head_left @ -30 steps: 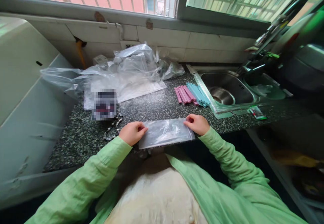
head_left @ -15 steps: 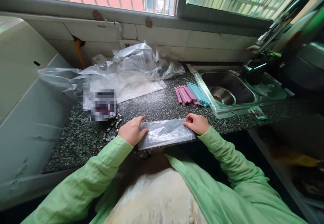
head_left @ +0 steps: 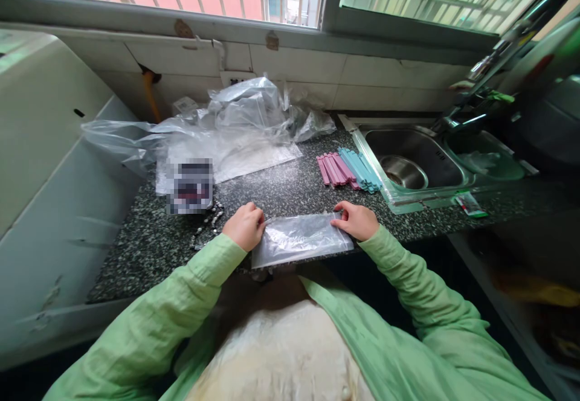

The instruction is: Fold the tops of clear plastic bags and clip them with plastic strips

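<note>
A clear plastic bag lies flat near the front edge of the speckled counter. My left hand is closed on the bag's upper left corner, fingers curled. At the opposite end, my right hand pinches the upper right corner between thumb and fingers. Beyond my right hand sit a bundle of pink sticks and a bundle of light blue sticks, side by side. Left of my left hand, a beaded strand trails beside a blurred-out device.
A heap of clear plastic bags fills the back of the counter. On the right are a steel sink with a faucet and a small green-edged packet. A pale panel stands at the left.
My left hand's thumb and fingers have drawn together at the bag's corner. My right hand keeps its pinch. The whole view has shifted slightly.
</note>
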Demonstrator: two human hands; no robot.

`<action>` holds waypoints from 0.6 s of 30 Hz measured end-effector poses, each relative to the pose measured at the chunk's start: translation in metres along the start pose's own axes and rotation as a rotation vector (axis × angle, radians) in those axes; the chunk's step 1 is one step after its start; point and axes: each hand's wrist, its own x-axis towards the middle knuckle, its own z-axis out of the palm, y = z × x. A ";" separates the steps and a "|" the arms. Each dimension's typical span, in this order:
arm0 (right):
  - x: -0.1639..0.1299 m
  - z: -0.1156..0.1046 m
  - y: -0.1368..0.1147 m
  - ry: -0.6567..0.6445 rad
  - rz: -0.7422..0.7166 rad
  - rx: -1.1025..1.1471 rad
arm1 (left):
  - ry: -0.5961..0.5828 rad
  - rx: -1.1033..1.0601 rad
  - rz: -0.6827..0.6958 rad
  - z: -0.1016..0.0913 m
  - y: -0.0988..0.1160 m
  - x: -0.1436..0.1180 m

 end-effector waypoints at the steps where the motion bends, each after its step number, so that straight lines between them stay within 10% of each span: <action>1: 0.000 -0.001 0.000 -0.004 -0.002 -0.011 | 0.013 -0.018 0.014 0.000 0.000 0.000; 11: 0.043 -0.027 -0.022 0.113 -0.455 0.035 | 0.148 -0.219 0.051 -0.031 -0.008 -0.006; 18: 0.093 -0.025 -0.035 -0.078 -0.651 0.259 | 0.246 -0.279 0.002 -0.045 -0.020 -0.014</action>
